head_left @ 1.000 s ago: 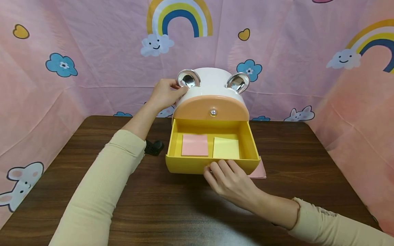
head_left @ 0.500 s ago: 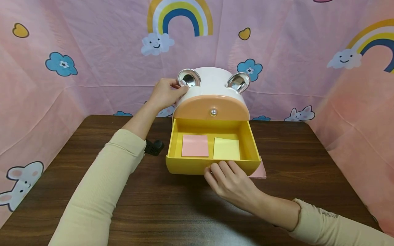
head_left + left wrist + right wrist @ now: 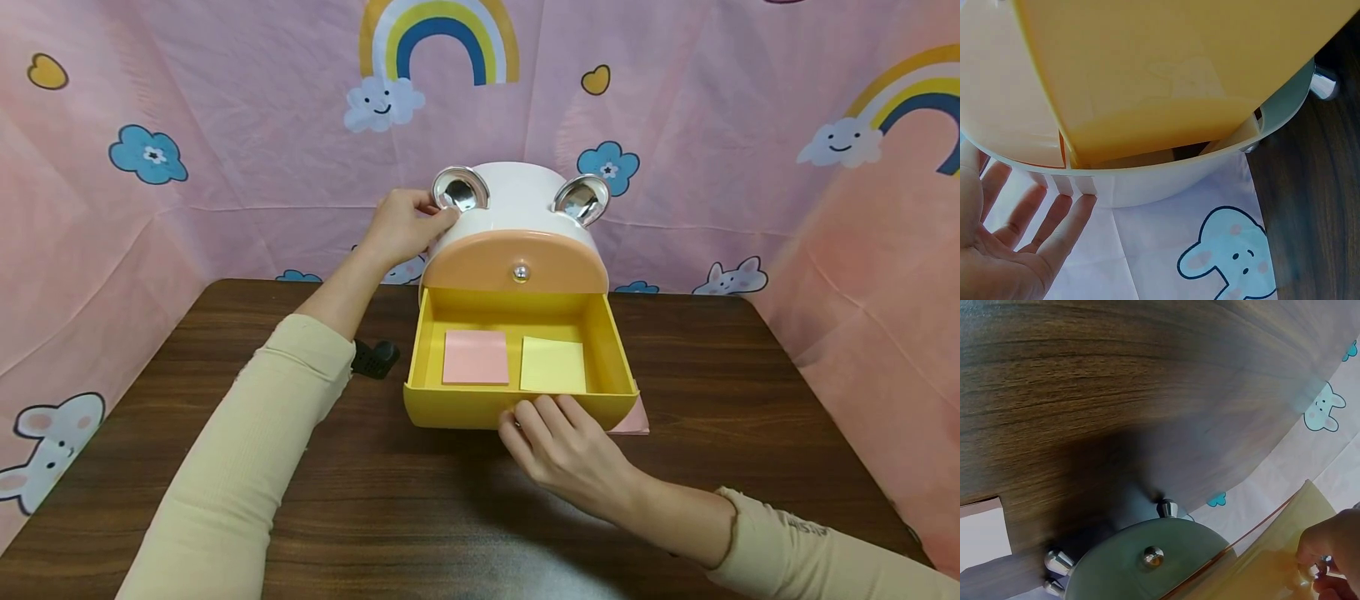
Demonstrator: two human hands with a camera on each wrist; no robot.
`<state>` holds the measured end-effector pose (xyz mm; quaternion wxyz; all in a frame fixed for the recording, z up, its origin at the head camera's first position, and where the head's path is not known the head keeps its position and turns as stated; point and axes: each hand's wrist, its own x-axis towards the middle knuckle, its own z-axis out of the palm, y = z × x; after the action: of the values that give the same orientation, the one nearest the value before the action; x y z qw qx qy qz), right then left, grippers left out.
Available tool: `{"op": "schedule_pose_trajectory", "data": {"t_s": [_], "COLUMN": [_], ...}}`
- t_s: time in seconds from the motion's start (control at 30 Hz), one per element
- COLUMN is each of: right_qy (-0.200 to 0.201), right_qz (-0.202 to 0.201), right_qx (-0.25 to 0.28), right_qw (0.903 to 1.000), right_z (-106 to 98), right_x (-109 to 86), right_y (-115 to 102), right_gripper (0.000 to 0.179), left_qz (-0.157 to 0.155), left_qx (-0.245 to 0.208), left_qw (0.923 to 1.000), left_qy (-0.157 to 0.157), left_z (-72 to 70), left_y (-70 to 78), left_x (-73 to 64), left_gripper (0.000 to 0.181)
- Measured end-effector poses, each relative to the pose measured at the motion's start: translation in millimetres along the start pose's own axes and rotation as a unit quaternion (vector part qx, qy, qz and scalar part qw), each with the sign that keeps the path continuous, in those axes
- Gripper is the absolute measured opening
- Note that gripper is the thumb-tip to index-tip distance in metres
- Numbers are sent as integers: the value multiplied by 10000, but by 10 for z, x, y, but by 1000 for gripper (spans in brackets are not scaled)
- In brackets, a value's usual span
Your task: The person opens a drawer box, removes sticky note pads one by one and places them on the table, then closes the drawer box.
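Note:
A rounded white drawer organizer (image 3: 519,187) with two silver ear shapes stands at the back of the table. Its peach upper drawer (image 3: 480,262) is closed, and the yellow drawer (image 3: 450,407) below is pulled well out. Inside lie a pink sticky note pad (image 3: 476,357) and a pale yellow pad (image 3: 552,365). My left hand (image 3: 405,227) steadies the organizer's left side beside the ear; spread fingertips press its white wall in the left wrist view. With thumb and fingers, my right hand (image 3: 573,454) pinches the small clear knob (image 3: 1314,570) on the yellow drawer's front.
A pink paper stack (image 3: 633,417) peeks out beside the drawer's right front corner. A small black object (image 3: 377,360) lies left of the drawer, partly behind the left sleeve. Below the yellow drawer is a green drawer (image 3: 1125,562) with a silver knob. Pink printed cloth surrounds the table.
The yellow drawer's front and my right hand have come very slightly nearer to me. My left hand stays where it was on the organizer.

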<state>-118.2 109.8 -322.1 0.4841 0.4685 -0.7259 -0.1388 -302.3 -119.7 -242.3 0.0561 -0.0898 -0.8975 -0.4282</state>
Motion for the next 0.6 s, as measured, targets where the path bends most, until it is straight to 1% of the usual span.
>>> {"op": "schedule_pose_trajectory", "data": {"t_s": [0.2,0.6], "right_qy": [-31,162], "right_qz": [-7,39], "right_qx": [46,53], "right_qw": [10000,9998], "right_z": [26,-60], "right_x": [-36,37], "right_y": [-22,-3], "right_gripper": [17,20], "left_qz": [-2,-6], "left_qx": [-34,21], "left_qw": [10000,10000], "left_qy": [4,-9], "left_z": [-2,-4], "left_y": [-1,0], "left_x": [-6,-4], "left_gripper": [30,32]}}
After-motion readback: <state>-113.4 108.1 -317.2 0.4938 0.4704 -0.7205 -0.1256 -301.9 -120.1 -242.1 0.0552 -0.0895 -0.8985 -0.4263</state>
